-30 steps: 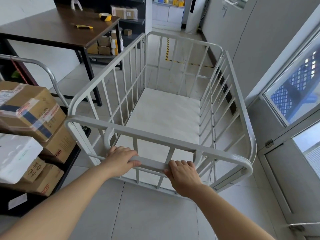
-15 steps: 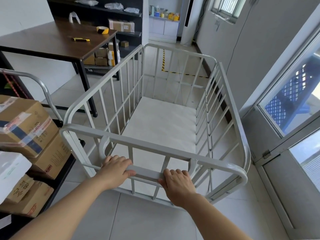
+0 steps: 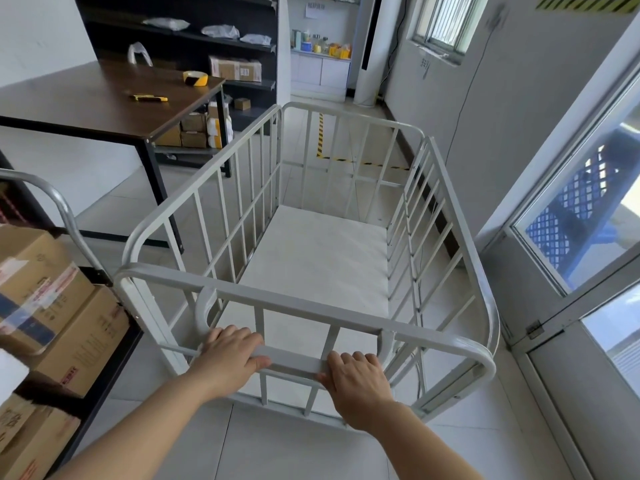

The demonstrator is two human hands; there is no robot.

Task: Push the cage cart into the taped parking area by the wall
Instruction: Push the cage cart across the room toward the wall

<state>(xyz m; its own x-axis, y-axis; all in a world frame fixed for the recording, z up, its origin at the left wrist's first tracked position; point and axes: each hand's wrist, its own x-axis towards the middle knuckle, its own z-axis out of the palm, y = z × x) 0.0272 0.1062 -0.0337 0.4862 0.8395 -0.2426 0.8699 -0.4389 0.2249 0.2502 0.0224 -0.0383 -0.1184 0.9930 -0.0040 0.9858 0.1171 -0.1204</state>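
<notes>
A light grey cage cart [image 3: 313, 258] with barred sides and a bare floor stands in front of me, its long side close to the right wall. My left hand [image 3: 230, 355] grips the left part of the flat handle bar [image 3: 294, 362]. My right hand [image 3: 356, 379] grips the same bar further right. Beyond the cart's far end, yellow-and-black tape [image 3: 320, 135] marks a corner on the tiled floor beside the grey wall [image 3: 485, 109].
A dark wooden table [image 3: 104, 98] with a tape roll [image 3: 195, 78] and a yellow cutter stands at the left. A second trolley with cardboard boxes [image 3: 45, 299] sits close at my left. Black shelving [image 3: 180, 36] is at the back. A glass door [image 3: 588, 237] lies to the right.
The cart has rolled forward along the right wall with both hands on its handle. The boxes at the left have slid back in view, and the taped corner is closer.
</notes>
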